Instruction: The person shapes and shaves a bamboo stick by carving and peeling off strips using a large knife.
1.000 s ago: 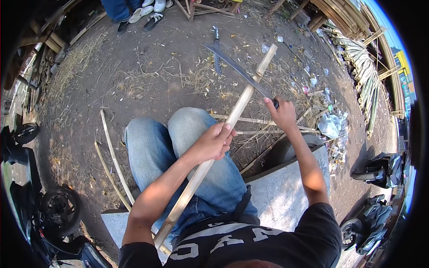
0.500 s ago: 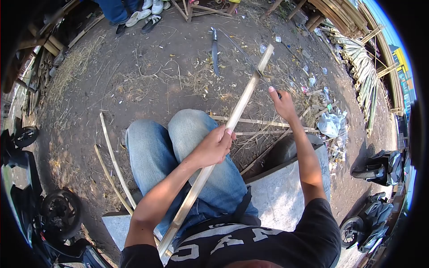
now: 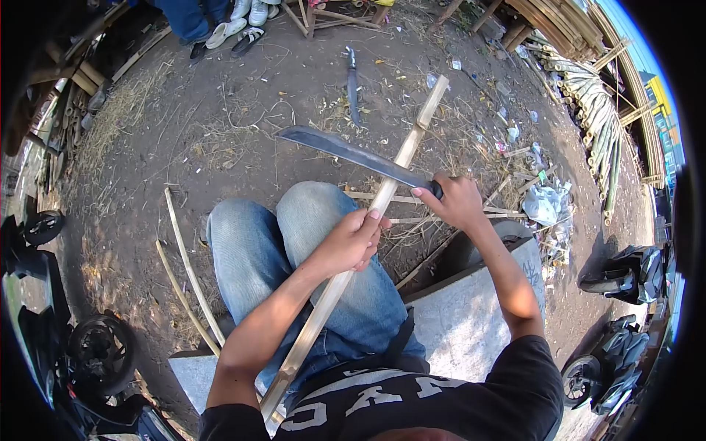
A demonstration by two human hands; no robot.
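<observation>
A long split bamboo strip [image 3: 321,314] slants across my lap, its far end raised over the ground beyond my knees. My left hand [image 3: 351,241] is closed around the strip at about its middle. In my right hand [image 3: 457,202] is the dark handle of a machete [image 3: 346,152], gripped with the thumb along it. The broad blade points left and crosses the strip a little beyond my left hand; whether its edge touches the strip I cannot tell. A joint shows on the strip near its far end.
Another large knife [image 3: 353,92] lies on the dirt ahead. Thin bamboo strips [image 3: 193,257] lean at my left. A plastic bag [image 3: 543,206] and litter lie right. Bamboo poles [image 3: 599,125] are stacked far right. Motorbikes [image 3: 614,367] stand on both sides. Another person's feet [image 3: 224,33] are at the top.
My right hand has drawn the machete back along the strip toward me, from near the joint to just past my left hand. The blade's flat now faces up. My left hand stays put.
</observation>
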